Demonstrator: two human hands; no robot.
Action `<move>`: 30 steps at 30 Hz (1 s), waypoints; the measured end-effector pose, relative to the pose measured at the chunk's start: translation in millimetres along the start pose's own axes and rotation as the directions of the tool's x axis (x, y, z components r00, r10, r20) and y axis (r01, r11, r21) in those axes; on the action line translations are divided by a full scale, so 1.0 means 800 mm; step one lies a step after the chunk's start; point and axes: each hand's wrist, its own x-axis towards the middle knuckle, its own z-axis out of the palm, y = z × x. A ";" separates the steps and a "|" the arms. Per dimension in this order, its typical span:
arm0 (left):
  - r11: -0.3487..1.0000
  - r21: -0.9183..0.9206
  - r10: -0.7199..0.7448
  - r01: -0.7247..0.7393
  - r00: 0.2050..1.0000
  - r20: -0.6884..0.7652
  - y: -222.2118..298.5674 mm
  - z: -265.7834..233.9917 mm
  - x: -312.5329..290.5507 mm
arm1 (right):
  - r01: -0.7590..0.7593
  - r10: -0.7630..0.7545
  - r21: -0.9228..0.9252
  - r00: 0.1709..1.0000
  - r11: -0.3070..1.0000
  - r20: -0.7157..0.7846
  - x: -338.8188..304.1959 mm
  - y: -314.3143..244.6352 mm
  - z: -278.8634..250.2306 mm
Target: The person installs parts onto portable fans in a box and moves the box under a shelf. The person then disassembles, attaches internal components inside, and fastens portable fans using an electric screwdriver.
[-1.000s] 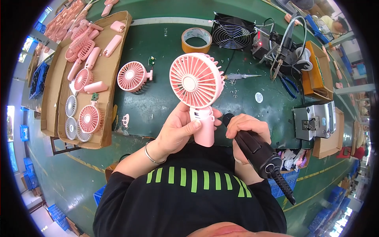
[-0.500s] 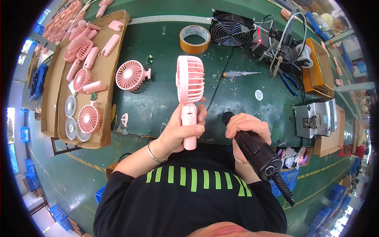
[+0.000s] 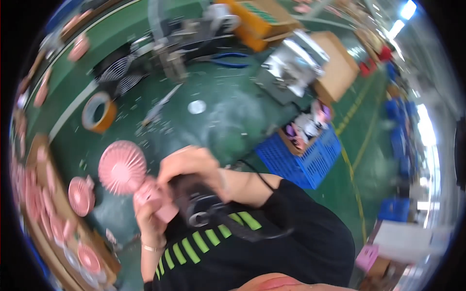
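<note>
At seven o'clock the left hand (image 3: 151,225) grips the pink handheld fan (image 3: 131,179) by its handle; right hand (image 3: 191,167), closed round the black electric screwdriver (image 3: 194,206), meets it, so fastening looks underway, unfinished

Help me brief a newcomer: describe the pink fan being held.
On the green worktable, just below the brown roll of tape, the left hand grips a pink plastic handheld fan by its handle. Unlike the pink fans in the cardboard tray, it is lifted.
</note>
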 end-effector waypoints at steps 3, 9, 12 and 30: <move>0.996 -0.050 0.074 -0.070 0.993 0.087 -0.041 -0.050 0.007 | -0.035 0.023 -0.114 0.995 0.993 -0.099 -0.002 -0.016 0.000; 0.995 0.034 0.098 -0.099 0.995 0.020 -0.047 -0.057 0.008 | 0.118 -0.117 -0.006 0.980 0.993 -0.159 -0.014 0.000 0.003; 0.994 -0.005 0.104 -0.105 0.991 -0.088 -0.033 -0.016 0.000 | 0.059 -0.052 0.031 0.980 0.998 -0.192 -0.018 0.000 0.004; 0.863 -0.490 0.152 0.123 0.862 0.484 -0.174 -0.097 0.121 | 0.201 -0.205 -0.041 0.947 0.979 -0.246 0.000 -0.008 0.020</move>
